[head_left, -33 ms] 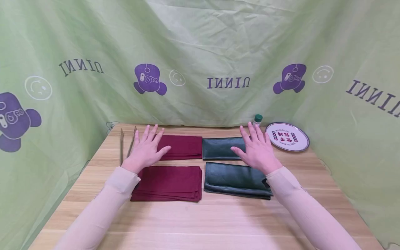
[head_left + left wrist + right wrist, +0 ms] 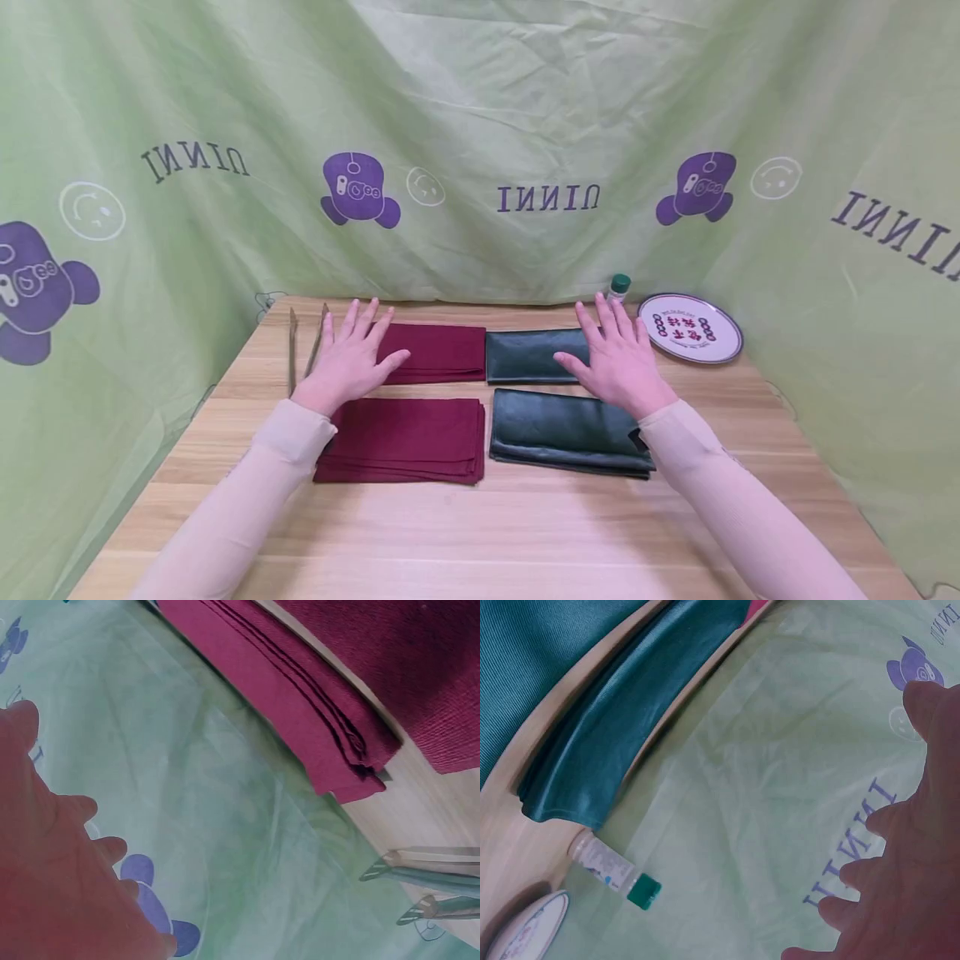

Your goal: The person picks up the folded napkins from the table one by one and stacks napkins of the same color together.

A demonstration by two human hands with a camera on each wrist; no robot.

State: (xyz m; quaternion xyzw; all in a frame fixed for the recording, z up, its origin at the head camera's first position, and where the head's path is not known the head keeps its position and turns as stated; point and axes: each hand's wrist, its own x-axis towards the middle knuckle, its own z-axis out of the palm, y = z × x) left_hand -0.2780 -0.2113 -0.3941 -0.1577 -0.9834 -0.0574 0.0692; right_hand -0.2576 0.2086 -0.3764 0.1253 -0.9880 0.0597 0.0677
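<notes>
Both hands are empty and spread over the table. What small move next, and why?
Probably lower the left hand toward the far burgundy cloth. Its fingers are spread and hold nothing, the left wrist view shows it apart from the cloths, and in the head view it overlaps that cloth's left end.

The left hand [image 2: 60,862] is seen spread before a green curtain [image 2: 195,825] with purple print [image 2: 152,906]. On the wooden table [image 2: 409,810], one folded dark-red cloth [image 2: 277,697] lies just beside a second red cloth [image 2: 405,675]; near them are two slender pointed objects [image 2: 446,880].
</notes>
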